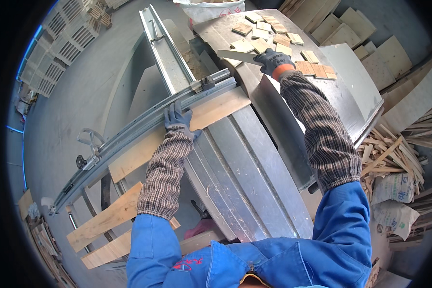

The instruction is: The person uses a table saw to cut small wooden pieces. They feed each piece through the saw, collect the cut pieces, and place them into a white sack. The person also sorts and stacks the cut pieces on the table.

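Observation:
A long wooden board [221, 106] lies on the sliding metal table [240, 161], against the aluminium fence [129, 130]. My left hand [178, 120], in a grey-blue glove, rests on this board beside the fence, fingers stretched and thumb apart. Farther right, my right hand [276, 62], in a dark glove with an orange cuff, is closed around one end of a flat wooden stick [239, 56]. The stick points left over the metal tabletop [216, 31]. Small cut wooden pieces [261, 44] lie scattered just beyond that hand. Whether the stick touches the tabletop I cannot tell.
Two more boards [105, 218] rest at the lower left. A metal rail [165, 48] juts out beyond the fence. Offcut strips [389, 156] and sacks [393, 216] lie at the right, panels [386, 62] at the far right. Pale slatted stacks [57, 45] stand at the far left.

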The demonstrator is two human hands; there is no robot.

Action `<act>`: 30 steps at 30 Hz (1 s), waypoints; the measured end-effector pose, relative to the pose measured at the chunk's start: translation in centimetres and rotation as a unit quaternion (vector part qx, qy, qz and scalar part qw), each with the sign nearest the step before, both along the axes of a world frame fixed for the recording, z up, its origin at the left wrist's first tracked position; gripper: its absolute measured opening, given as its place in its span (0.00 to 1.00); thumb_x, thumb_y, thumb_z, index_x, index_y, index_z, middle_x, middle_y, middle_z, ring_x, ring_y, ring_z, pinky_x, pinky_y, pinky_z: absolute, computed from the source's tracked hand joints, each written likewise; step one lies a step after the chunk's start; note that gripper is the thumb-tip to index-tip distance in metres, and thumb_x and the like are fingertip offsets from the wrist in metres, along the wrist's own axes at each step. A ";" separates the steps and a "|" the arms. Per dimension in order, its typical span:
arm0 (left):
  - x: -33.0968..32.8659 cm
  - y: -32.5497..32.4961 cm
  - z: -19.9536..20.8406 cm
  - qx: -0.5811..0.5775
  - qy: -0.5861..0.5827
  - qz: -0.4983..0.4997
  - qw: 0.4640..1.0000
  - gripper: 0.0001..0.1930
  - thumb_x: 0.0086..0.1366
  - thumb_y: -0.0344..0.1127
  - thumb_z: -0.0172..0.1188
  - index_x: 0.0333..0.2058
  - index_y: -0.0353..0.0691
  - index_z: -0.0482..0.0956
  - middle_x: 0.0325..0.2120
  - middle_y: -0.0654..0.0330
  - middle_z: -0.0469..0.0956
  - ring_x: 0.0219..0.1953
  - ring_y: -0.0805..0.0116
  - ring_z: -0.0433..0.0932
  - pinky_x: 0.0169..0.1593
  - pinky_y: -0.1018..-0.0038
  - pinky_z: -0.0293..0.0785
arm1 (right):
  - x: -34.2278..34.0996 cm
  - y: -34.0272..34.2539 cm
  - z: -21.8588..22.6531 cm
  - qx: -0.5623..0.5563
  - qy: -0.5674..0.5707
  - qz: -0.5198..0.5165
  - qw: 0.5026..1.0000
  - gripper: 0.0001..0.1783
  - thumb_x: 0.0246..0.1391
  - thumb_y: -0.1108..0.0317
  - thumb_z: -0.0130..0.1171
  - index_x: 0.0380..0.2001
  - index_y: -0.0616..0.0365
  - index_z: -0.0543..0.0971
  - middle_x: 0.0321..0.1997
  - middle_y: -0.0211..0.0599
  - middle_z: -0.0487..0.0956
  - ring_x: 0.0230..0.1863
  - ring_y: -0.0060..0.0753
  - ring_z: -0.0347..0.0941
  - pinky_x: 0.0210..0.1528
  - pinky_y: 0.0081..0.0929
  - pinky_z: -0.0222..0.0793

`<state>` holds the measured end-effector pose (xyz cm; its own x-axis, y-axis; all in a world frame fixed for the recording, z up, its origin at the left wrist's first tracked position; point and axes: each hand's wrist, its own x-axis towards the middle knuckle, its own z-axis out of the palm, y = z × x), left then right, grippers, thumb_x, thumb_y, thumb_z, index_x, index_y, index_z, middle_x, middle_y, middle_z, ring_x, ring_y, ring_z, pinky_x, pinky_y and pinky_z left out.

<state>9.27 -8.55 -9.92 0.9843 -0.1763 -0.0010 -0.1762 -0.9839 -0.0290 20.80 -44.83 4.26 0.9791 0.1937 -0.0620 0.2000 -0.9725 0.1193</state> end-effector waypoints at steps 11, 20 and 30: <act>-0.9 -0.1 -0.2 0.006 0.024 0.003 1.000 0.40 0.46 0.69 0.65 0.58 0.60 0.76 0.71 0.51 0.50 0.72 0.48 0.46 0.74 0.50 0.33 | -3.6 -3.0 4.5 -0.046 0.054 -0.076 0.995 0.27 0.52 0.58 0.66 0.58 0.29 0.78 0.58 0.32 0.78 0.59 0.37 0.75 0.60 0.35 0.71; -1.1 -0.4 0.4 0.001 0.040 0.026 0.999 0.39 0.48 0.65 0.68 0.59 0.60 0.75 0.70 0.54 0.47 0.74 0.51 0.43 0.76 0.54 0.32 | -13.5 -17.6 3.2 0.125 0.050 -0.151 0.979 0.34 0.49 0.54 0.70 0.62 0.36 0.74 0.61 0.38 0.77 0.64 0.45 0.70 0.67 0.39 0.64; -1.5 -1.7 0.0 -0.009 0.014 0.012 1.000 0.40 0.47 0.64 0.69 0.59 0.58 0.75 0.70 0.52 0.48 0.73 0.50 0.45 0.75 0.50 0.37 | -15.3 -26.7 -7.8 0.086 -0.028 -0.188 0.978 0.34 0.52 0.51 0.66 0.62 0.43 0.73 0.64 0.43 0.73 0.65 0.49 0.67 0.68 0.40 0.62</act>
<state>7.76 -10.26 -9.96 0.9880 -0.1521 -0.0254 -0.1524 -0.9883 -0.0074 5.54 -71.52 -3.50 0.9840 -0.1782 -0.0051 -0.1782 -0.9826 -0.0531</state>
